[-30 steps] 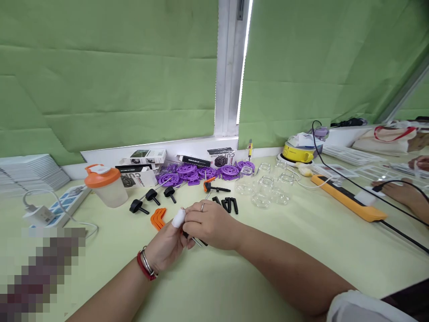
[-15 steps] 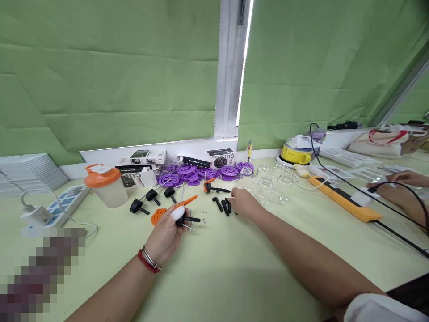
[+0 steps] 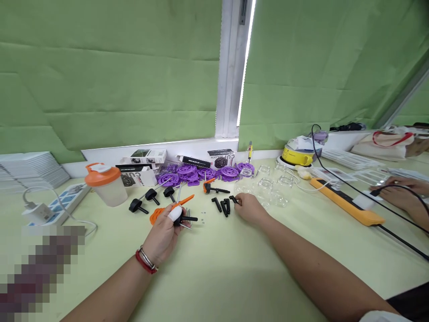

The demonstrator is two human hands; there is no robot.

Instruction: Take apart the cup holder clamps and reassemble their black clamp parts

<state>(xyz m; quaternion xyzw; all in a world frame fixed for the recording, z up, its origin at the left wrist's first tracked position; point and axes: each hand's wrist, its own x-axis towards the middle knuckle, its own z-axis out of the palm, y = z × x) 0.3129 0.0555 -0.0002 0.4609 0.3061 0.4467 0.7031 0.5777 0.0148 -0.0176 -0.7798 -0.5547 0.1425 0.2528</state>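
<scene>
My left hand (image 3: 163, 237) is closed around a black round-headed part with a stem (image 3: 190, 218). An orange strip (image 3: 184, 201) and thin metal rods stick out at the same fingers; which of them are gripped I cannot tell. Between the fingertips of my right hand (image 3: 251, 209) is a small black L-shaped peg (image 3: 233, 199). Several similar black pegs (image 3: 225, 208) lie just left of it. Tiny metal pieces (image 3: 203, 218) sit between the hands. Orange pieces (image 3: 156, 217) lie beside my left hand, partly hidden. Behind are black round-headed parts (image 3: 135, 205) and a black-and-orange assembly (image 3: 208, 188).
Purple wheel-shaped parts (image 3: 187, 172) and printed boxes (image 3: 221, 158) line the wall. Clear glass cups (image 3: 266, 185) stand at right, before a yellow pot (image 3: 296, 155). An orange-lidded shaker (image 3: 110, 190) is at left. Beyond an orange power strip (image 3: 348, 203) is another person's hand (image 3: 398, 197).
My right hand has drawn slightly to the right, away from the black pegs, with one peg now showing in its fingertips. My left hand keeps its hold and has barely shifted.
</scene>
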